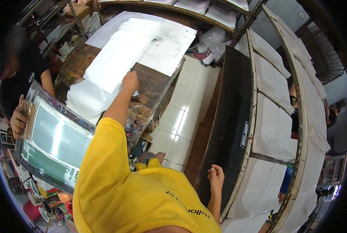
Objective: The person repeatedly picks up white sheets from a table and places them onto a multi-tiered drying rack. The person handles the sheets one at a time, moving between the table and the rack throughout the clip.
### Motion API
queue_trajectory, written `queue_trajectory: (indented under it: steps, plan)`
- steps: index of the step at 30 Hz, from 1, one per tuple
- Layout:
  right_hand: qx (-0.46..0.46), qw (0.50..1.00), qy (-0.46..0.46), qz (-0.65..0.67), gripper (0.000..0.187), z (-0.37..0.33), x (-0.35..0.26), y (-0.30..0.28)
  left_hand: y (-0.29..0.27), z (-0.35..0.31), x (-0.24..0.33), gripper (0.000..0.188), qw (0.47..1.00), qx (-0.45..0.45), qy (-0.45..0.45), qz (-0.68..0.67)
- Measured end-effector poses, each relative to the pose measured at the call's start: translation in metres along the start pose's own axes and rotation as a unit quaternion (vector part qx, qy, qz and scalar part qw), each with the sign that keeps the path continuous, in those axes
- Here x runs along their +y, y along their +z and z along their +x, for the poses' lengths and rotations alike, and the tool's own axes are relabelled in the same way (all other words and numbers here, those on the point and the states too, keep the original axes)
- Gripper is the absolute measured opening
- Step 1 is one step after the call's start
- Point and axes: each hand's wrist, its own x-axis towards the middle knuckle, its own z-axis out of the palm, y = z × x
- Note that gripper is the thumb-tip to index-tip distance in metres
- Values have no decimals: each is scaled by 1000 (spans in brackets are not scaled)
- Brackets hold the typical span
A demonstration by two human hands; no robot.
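Note:
My left hand [130, 80], at the end of a yellow sleeve, is closed at the right edge of the white sheets [111, 66] on the worktable. Its fingertips are hidden, so I cannot make out what it grips. The sheets lie slantwise, their near ends fanned and partly overhanging. Over a long black board [229, 116] on my right, my right hand [216, 176] hangs with loosely bent fingers and nothing in it. At left, another person's hand [18, 120] holds the end of a tilted screen-printing frame [57, 136] with a green and pale mesh.
The paint-stained wooden table [158, 79] carries a smudged white board [169, 46] at its far side. Racks with white sheets [272, 124] line the right. White floor tiles [177, 112] run between table and black board. Tubs and clutter [33, 209] lie lower left.

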Motion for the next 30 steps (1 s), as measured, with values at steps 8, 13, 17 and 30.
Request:
queue_trajectory:
  steps: [8,13,17,30]
  plan:
    - [-38,999,-27,8,25,19,-19,43,10,-80,129,14,943,23,243,-226]
    - [-74,993,-87,8,45,31,-66,63,-14,-194,206,11,852,-76,401,-326]
    - [-29,983,-168,-75,49,37,-68,64,-9,-265,231,13,792,-195,467,-342]
    - [66,966,-166,-186,25,0,-58,-46,-45,-356,247,17,668,-291,550,-410]
